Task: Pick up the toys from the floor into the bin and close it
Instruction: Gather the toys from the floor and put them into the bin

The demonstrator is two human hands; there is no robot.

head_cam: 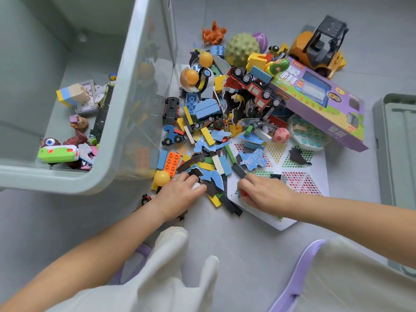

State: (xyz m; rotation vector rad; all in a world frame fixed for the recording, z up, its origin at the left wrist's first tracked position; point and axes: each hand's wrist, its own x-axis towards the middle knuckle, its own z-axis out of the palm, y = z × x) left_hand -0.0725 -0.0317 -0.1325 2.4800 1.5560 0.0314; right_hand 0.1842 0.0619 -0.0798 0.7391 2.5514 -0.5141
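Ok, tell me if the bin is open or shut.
Open. The bin has no lid on; toys inside show from above. What looks like its lid lies on the floor at right.

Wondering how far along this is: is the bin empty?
No, the bin already holds several toys, including a green and white toy near its front rim.

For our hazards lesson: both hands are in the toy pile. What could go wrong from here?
The yellow ball by the left hand may roll if nudged. Lifting the white board under the right hand, which grips a red block, could spill puzzle pieces lying on it.
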